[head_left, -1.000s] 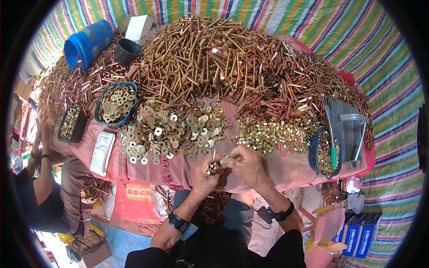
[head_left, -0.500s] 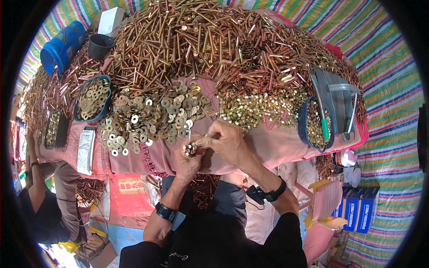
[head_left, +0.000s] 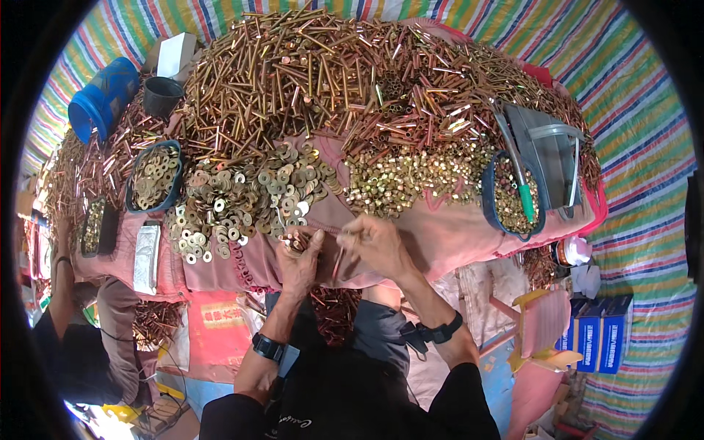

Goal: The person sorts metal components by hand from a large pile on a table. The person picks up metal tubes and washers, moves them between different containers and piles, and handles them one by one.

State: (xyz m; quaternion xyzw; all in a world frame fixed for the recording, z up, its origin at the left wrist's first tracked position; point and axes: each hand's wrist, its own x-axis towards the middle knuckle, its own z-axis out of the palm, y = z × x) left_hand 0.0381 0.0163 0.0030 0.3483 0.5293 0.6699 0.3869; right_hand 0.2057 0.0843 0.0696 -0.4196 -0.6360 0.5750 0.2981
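Observation:
My left hand [head_left: 299,264] is closed round a small bundle of metal bolts [head_left: 296,240], their ends showing above the fingers. Just to its right, my right hand [head_left: 380,248] is bent into a pinch, its fingertips smeared by motion. Under those fingertips is a thin reddish streak [head_left: 338,262]; whether it is gripped cannot be made out. Flat washers [head_left: 220,205] lie heaped beyond my left hand. Small brass-coloured nuts [head_left: 411,176] are spread beyond my right hand.
A large pile of copper-coloured bolts [head_left: 293,73] covers the far side of the pink cloth [head_left: 455,235]. Left are a washer basket [head_left: 178,187], blue bucket [head_left: 103,99] and black cup [head_left: 162,95]. Right are a nut basket [head_left: 490,209] and grey scoop [head_left: 539,147]. Another person's arm [head_left: 62,271] reaches in.
My right hand has drawn apart from the bundle, moving right and slightly down. My left hand has shifted a little left and still holds the bolts.

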